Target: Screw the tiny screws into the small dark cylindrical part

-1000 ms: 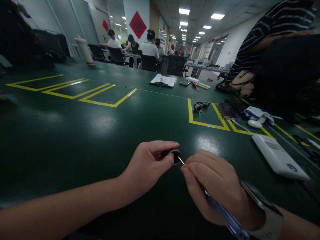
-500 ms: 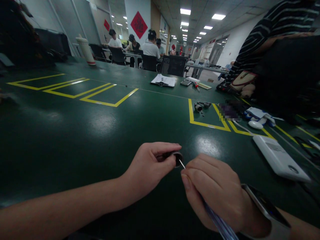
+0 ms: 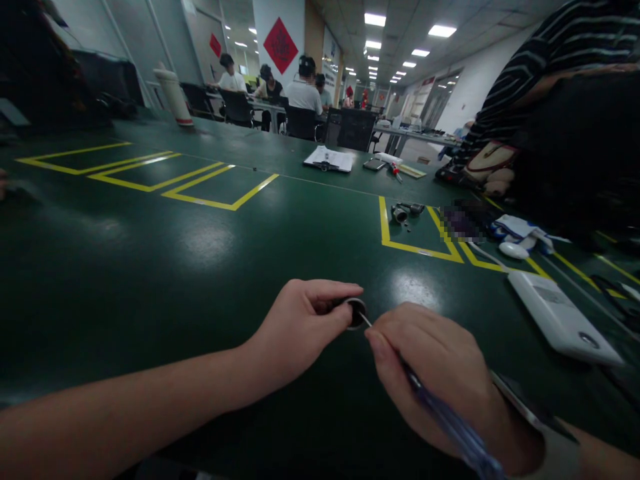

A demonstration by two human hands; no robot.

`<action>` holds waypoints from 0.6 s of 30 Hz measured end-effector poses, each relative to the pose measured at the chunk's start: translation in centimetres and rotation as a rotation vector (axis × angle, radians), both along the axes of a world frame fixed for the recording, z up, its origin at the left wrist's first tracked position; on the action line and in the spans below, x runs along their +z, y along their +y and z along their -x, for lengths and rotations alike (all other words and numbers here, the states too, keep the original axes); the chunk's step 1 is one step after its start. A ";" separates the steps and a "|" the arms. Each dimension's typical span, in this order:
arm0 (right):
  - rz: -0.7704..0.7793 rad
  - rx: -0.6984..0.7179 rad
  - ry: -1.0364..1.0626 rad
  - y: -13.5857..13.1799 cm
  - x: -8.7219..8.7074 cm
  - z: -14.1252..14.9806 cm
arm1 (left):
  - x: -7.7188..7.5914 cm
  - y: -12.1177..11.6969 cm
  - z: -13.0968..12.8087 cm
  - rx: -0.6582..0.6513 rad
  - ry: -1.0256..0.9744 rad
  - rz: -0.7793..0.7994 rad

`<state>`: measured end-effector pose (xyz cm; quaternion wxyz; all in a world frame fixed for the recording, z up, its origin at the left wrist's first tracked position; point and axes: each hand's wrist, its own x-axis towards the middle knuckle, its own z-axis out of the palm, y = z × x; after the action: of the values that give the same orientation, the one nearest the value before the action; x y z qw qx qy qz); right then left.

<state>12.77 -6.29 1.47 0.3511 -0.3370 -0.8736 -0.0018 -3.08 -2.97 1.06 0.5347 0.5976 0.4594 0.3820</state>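
One dark hollow part (image 3: pixel 354 312), left of the white device (image 3: pixel 560 313), is gripped by the left hand (image 3: pixel 305 327); the right hand (image 3: pixel 430 367) clasps a screwdriver (image 3: pixel 459 430), shaft at the part's open rim. Counter (image 3: pixel 125 313) stretches farther left.

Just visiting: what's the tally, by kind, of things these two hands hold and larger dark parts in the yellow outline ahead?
Thin-shafted tool in the right hand: 1
Hollow part in the left hand: 1
Larger dark parts in the yellow outline: 2
Total: 4
Smaller bits: too tiny to count.
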 end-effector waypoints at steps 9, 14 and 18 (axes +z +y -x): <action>-0.044 0.041 -0.062 -0.1 -0.5 0.2 | -0.3 0.2 0.3 -0.012 0.013 -0.070; 0.032 -0.013 0.007 0.0 -0.1 0.2 | -0.3 0.2 0.2 0.009 0.012 -0.046; -0.048 0.028 -0.059 0.0 -0.8 0.2 | -0.4 0.2 0.2 0.034 0.017 -0.004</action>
<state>12.59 -6.31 0.66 0.3333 -0.3160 -0.8879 -0.0276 -3.30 -2.78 0.64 0.5229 0.5939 0.4736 0.3868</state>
